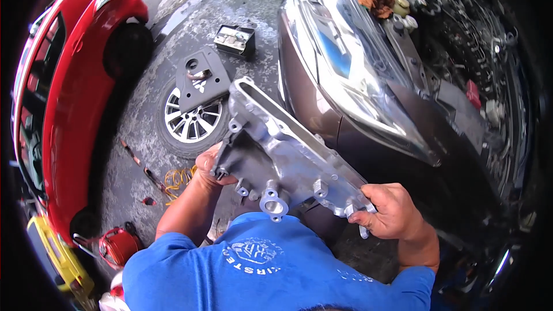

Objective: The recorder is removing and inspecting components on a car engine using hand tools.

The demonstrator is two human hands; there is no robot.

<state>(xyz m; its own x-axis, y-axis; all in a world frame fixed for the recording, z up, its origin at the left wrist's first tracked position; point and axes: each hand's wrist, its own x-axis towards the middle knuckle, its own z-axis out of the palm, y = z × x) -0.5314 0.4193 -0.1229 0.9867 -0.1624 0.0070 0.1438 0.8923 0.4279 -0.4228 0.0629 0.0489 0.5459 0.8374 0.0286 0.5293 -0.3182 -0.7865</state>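
Observation:
A cast aluminium intake manifold (294, 158) is held up in front of my chest, tilted with its long flange running from upper left to lower right. My left hand (210, 164) is closed on its darker left side, with some fingers hidden behind the metal. At the lower right end, my right hand (391, 212) grips the manifold, thumb on the near face. A round two-bolt port (273, 204) points toward me at the bottom. Just beyond, the brown car's headlight (368, 75) and its opened engine bay (455, 46) lie to the right.
On the floor ahead, a black plastic engine cover (201, 83) rests on a wheel (187, 121). Behind it stands a car battery (235, 40). A red car (86, 86) is on the left, near a coiled yellow hose (177, 179). An orange rag (377, 1) lies in the engine bay.

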